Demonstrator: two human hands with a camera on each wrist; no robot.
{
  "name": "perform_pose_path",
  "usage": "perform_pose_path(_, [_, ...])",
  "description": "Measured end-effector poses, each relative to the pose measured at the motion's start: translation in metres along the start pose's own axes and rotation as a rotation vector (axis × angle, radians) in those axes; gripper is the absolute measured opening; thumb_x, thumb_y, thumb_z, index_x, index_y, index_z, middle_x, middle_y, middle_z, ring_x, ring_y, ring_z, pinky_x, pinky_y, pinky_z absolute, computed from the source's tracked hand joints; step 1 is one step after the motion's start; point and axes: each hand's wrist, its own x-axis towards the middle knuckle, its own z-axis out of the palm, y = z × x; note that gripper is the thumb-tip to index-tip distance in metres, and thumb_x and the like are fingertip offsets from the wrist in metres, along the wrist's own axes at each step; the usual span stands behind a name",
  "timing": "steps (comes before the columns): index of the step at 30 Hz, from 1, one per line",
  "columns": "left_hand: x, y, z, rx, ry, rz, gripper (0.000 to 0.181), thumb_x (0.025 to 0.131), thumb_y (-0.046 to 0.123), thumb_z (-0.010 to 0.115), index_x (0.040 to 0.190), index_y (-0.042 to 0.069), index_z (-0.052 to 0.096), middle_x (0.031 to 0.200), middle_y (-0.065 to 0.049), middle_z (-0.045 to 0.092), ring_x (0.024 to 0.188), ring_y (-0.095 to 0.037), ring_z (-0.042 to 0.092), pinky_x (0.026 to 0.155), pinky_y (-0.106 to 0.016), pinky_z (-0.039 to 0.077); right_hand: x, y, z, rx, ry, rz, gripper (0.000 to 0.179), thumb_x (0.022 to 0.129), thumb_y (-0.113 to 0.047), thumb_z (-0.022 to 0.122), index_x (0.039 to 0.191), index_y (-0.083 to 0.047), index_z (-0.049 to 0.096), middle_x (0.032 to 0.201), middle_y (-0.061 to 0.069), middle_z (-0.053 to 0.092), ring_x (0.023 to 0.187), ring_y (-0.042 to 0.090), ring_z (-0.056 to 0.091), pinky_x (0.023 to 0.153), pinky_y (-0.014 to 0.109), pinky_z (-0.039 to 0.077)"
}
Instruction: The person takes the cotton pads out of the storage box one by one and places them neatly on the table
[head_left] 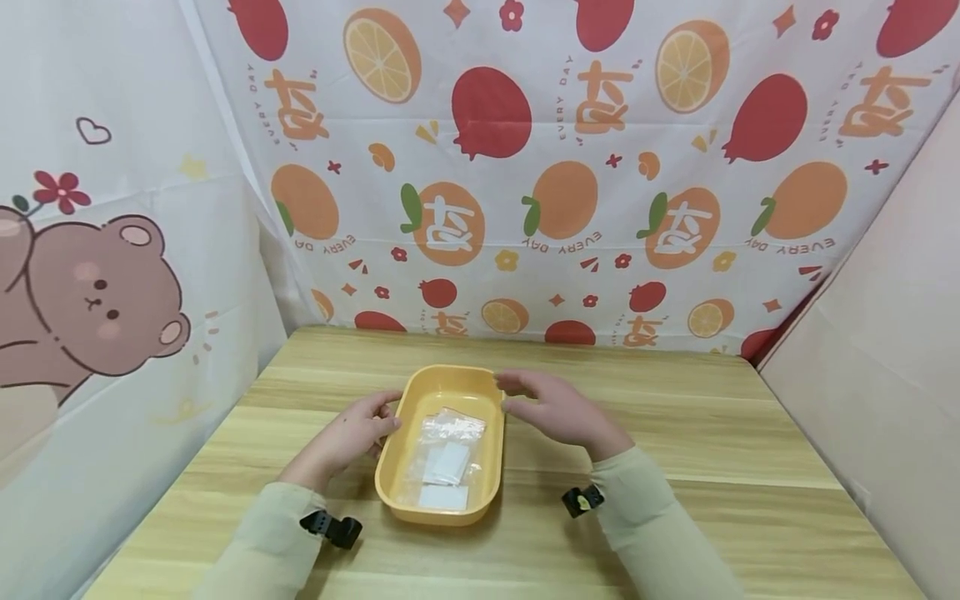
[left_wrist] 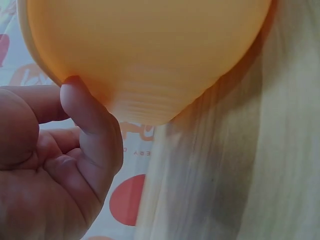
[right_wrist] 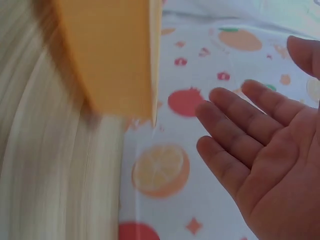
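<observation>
A yellow plastic tray (head_left: 441,517) with rounded corners sits near the middle of the table. Inside it lie several clear plastic bags (head_left: 450,427) and flat white pieces (head_left: 444,497), partly overlapping. My left hand (head_left: 348,440) holds the tray's left rim, its fingers curled at the edge, as the left wrist view also shows against the tray's outer wall (left_wrist: 150,55). Beside the far right rim is my right hand (head_left: 558,408), its fingers extended. In the right wrist view that hand (right_wrist: 275,150) stands apart from the tray (right_wrist: 107,60), palm showing and holding nothing.
The wood-grain table (head_left: 675,517) extends on both sides of the tray. A fruit-print cloth (head_left: 510,200) hangs at its back edge, with a bear-print cloth (head_left: 112,292) on the left and a pale cloth (head_left: 885,333) on the right. Black wrist devices (head_left: 330,529) are strapped over both sleeves.
</observation>
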Motion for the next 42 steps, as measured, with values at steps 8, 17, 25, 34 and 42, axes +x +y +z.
perform_pose_path(8, [0.003, 0.000, 0.001, -0.050, -0.035, 0.020, 0.053, 0.104, 0.008, 0.054, 0.154, 0.002, 0.036, 0.107, -0.016, 0.047, 0.077, -0.025, 0.060, 0.061, -0.039, 0.056, 0.038, -0.010, 0.027, 0.227, -0.023, 0.002, 0.035, 0.103, -0.035, 0.059, 0.135, -0.023, 0.063, 0.128, -0.004, 0.066, 0.117, 0.011, 0.061, 0.101, 0.040, 0.048])
perform_pose_path(17, [0.002, 0.000, 0.003, -0.067, -0.034, 0.020, 0.054, 0.104, 0.008, 0.054, 0.154, 0.003, 0.036, 0.107, -0.016, 0.045, 0.078, -0.024, 0.059, 0.060, -0.037, 0.055, 0.055, -0.009, 0.046, 0.225, 0.053, 0.060, 0.033, 0.102, -0.030, 0.061, 0.131, -0.015, 0.066, 0.120, -0.004, 0.068, 0.117, 0.015, 0.061, 0.100, 0.040, 0.048])
perform_pose_path(25, [0.004, -0.006, 0.003, -0.075, -0.025, 0.001, 0.053, 0.103, 0.008, 0.055, 0.154, 0.008, 0.040, 0.106, -0.016, 0.047, 0.079, -0.025, 0.060, 0.060, -0.037, 0.055, 0.058, 0.001, 0.062, -0.096, 0.004, 0.099, 0.040, 0.101, -0.034, 0.061, 0.135, -0.013, 0.064, 0.121, -0.004, 0.068, 0.115, 0.015, 0.062, 0.098, 0.038, 0.049])
perform_pose_path(34, [0.001, -0.004, 0.001, -0.066, -0.007, -0.009, 0.052, 0.104, 0.008, 0.054, 0.154, 0.009, 0.040, 0.108, -0.016, 0.046, 0.078, -0.025, 0.059, 0.059, -0.035, 0.054, 0.065, 0.005, 0.075, -0.350, 0.013, 0.046, 0.037, 0.098, -0.034, 0.064, 0.130, -0.016, 0.068, 0.123, -0.003, 0.069, 0.116, 0.016, 0.063, 0.100, 0.037, 0.047])
perform_pose_path(42, [-0.002, -0.001, 0.001, -0.062, -0.006, -0.007, 0.051, 0.104, 0.006, 0.052, 0.153, 0.008, 0.040, 0.107, -0.016, 0.046, 0.077, -0.025, 0.059, 0.060, -0.038, 0.055, 0.074, 0.008, 0.091, -0.593, 0.017, 0.062, 0.035, 0.095, -0.038, 0.062, 0.123, -0.019, 0.072, 0.107, -0.009, 0.073, 0.102, 0.013, 0.065, 0.108, 0.044, 0.033])
